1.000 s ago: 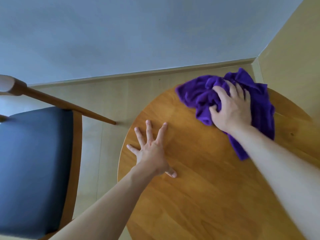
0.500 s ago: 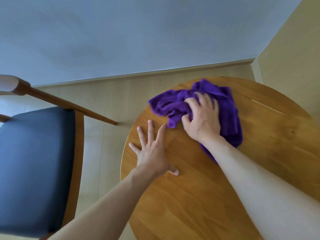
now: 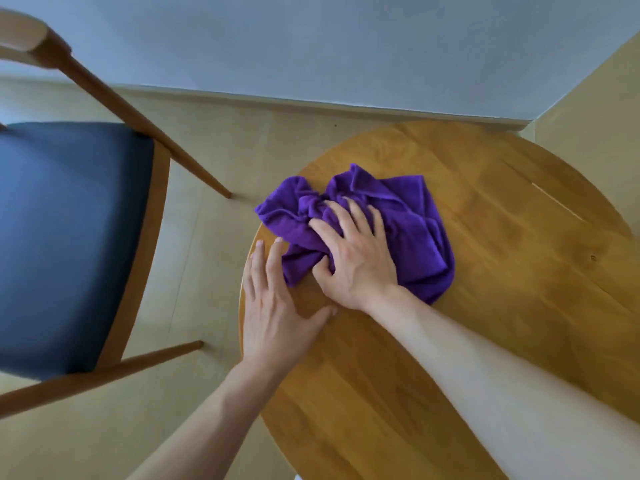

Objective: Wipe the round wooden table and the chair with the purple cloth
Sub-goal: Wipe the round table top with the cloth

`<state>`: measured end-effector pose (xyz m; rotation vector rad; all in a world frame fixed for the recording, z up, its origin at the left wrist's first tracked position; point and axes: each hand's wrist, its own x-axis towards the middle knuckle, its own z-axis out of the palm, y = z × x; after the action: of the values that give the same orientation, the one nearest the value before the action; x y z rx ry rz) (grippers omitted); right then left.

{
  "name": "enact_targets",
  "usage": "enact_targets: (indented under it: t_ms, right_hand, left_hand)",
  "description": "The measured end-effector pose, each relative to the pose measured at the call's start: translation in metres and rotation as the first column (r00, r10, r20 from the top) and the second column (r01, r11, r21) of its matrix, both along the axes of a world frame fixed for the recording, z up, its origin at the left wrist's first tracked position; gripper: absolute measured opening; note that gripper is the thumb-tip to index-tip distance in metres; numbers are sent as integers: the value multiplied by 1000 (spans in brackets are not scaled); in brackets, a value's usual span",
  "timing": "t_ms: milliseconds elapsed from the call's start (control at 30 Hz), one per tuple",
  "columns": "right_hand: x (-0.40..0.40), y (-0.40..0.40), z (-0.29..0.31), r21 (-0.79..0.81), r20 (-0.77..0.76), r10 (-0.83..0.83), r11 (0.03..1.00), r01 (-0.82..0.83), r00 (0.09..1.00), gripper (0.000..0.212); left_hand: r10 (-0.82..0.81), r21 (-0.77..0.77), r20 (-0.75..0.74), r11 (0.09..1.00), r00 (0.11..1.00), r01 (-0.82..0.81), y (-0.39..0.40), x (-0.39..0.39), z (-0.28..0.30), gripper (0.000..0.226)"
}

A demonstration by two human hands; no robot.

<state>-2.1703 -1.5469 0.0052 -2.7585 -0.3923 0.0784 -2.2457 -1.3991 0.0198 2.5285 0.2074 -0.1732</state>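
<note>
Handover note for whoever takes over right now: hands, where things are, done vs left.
Right hand: on top of the purple cloth, fingers curled into its folds, pressing it onto the table near the left edge.
Left hand: flat and open on the table edge, fingertips just touching the cloth, holding nothing.
Cloth: bunched, one corner hanging past the table's left rim.
Chair: to the left of the table, apart from it, untouched.
Done: table wipe under way; how much is covered cannot be told from this frame.
Left: finish the tabletop, then wipe the chair.
</note>
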Motion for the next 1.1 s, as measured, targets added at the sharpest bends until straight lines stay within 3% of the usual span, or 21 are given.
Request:
enact_targets:
  t_ms: [67, 133, 200, 267, 400, 467, 533, 633, 767, 867, 1100]
  right_hand:
    - [6, -11, -2, 15, 1, 12, 1000, -12, 1000, 65]
    - [11, -5, 0, 28, -15, -201, 979, 201, 980, 68]
    - [8, 20, 4, 44, -53, -441, 895, 444, 896, 70]
    - [-7, 46, 9, 52, -68, -494, 866, 498, 867, 70]
    - [-57, 50, 7, 24, -36, -112, 993, 113, 993, 67]
    - [-79, 39, 3, 25, -50, 57, 998, -56, 997, 65]
    - [-96, 30, 3, 58, -90, 129, 991, -124, 988, 64]
    - [-120, 17, 9, 124, -145, 143, 984, -126, 979, 61]
    - [-160, -7, 18, 191, -204, 190, 970, -151, 960, 57]
    - [-196, -35, 25, 206, -279, 218, 965, -163, 935, 57]
    - [-280, -107, 54, 186, -485, 95, 983, -4, 869, 69]
  left_hand:
    - [-70, 34, -81, 997, 994, 73, 19, -11, 1, 133]
    - [-93, 57, -147, 993, 985, 102, 33, -22, 2, 136]
    - [-97, 78, -162, 991, 982, 111, 38, -27, 2, 139]
    - [-100, 93, -160, 989, 982, 116, 34, -27, 5, 140]
    - [-83, -4, -136, 997, 987, 83, 29, -26, 14, 137]
    - [-97, -67, -169, 994, 981, 87, 32, -29, 20, 132]
    - [-149, -108, -204, 986, 967, 129, 35, -35, 29, 123]
    - [-144, -202, -265, 975, 953, 91, 28, -48, 45, 109]
    - [86, -346, -308, 917, 948, -196, 1, -82, 58, 73]
    - [238, -345, -305, 875, 922, -340, -22, -111, 56, 47]
    - [264, -258, -441, 878, 858, -403, -60, -187, 59, 30]
